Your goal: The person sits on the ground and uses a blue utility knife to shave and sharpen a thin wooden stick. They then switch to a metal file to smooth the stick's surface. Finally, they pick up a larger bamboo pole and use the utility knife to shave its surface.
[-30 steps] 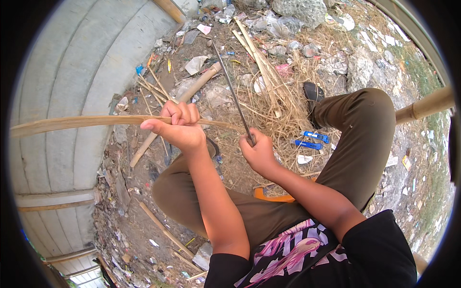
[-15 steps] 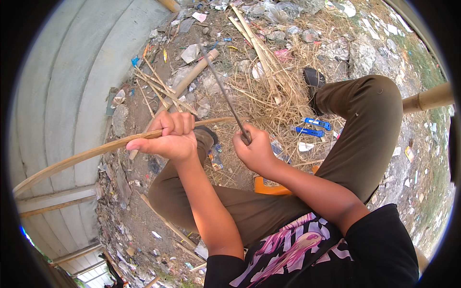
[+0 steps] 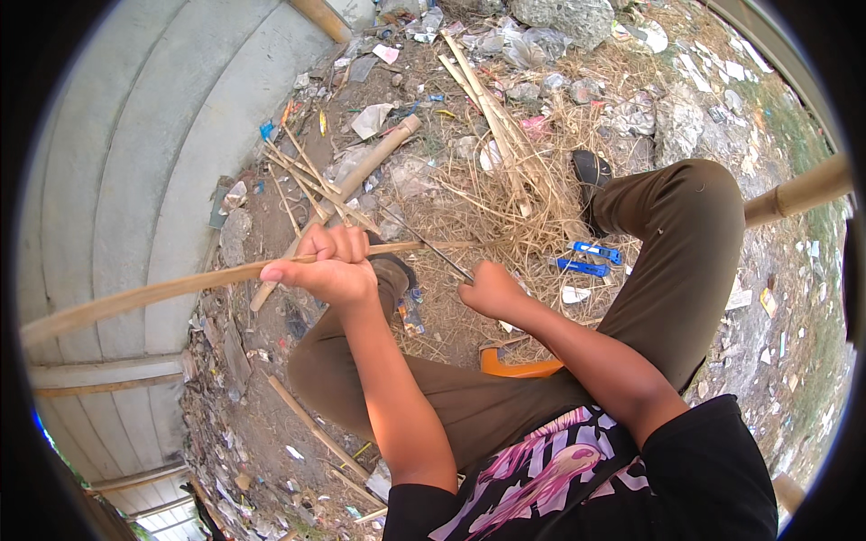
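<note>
My left hand [image 3: 336,263] is closed around a long, thin bamboo strip [image 3: 171,290], thumb laid along it. The strip runs from the far left, through my fist, and on to the right above the ground. In my right hand [image 3: 494,292] is a knife with a long, narrow dark blade [image 3: 442,255]; its handle is hidden in my fist. The blade slants up and left, crossing the strip just right of my left hand. Whether its edge touches the strip, I cannot tell.
Two blue box cutters [image 3: 583,267] lie by my right leg. Split bamboo pieces [image 3: 505,135] rest on straw shavings ahead. A bamboo pole [image 3: 374,162] and thin sticks [image 3: 302,180] lie left of them. An orange plastic piece [image 3: 519,368] shows between my legs. A grey wall [image 3: 135,162] stands left.
The knife blade has swung down and lies lower, now crossing the strip; before, it pointed steeply up ahead. My right hand has shifted slightly right and down. The strip's left end has risen a little.
</note>
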A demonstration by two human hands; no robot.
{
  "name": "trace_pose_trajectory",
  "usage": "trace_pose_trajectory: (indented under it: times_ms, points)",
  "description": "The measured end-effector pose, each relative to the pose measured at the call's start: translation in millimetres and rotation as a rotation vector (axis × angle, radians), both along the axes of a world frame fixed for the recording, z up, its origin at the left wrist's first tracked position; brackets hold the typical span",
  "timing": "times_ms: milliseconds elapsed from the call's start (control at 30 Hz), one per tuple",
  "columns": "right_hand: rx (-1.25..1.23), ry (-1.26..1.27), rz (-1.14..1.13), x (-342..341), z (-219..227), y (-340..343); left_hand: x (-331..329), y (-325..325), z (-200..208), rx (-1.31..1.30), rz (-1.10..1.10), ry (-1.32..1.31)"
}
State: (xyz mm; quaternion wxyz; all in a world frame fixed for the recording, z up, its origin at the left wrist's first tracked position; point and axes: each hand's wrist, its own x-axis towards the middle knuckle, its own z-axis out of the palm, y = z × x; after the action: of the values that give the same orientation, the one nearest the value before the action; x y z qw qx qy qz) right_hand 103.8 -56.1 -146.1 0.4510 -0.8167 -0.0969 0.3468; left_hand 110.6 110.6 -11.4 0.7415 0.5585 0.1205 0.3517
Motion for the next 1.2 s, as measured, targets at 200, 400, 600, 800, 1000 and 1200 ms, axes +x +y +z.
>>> trace_pose_trajectory:
  times_ms: [200,400,600,800,1000,1200]
  points:
    - [0.325,-0.240,-0.240,-7,59,-1,7,1,1,0.012,-0.025,-0.048]
    - [-0.107,-0.075,0.040,14,12,3,10,-3,3,0.028,-0.103,-0.034]
    - [0.211,-0.272,-0.120,4,71,-7,10,-7,-2,0.019,-0.099,-0.055]
    - [0.043,-0.066,-0.111,6,9,6,21,-17,2,0.048,-0.149,-0.012]
    - [-0.028,-0.161,-0.096,3,2,-3,14,6,1,-0.036,-0.109,-0.041]
    - [0.732,-0.228,-0.534,3,58,10,9,6,-3,-0.036,-0.218,-0.063]
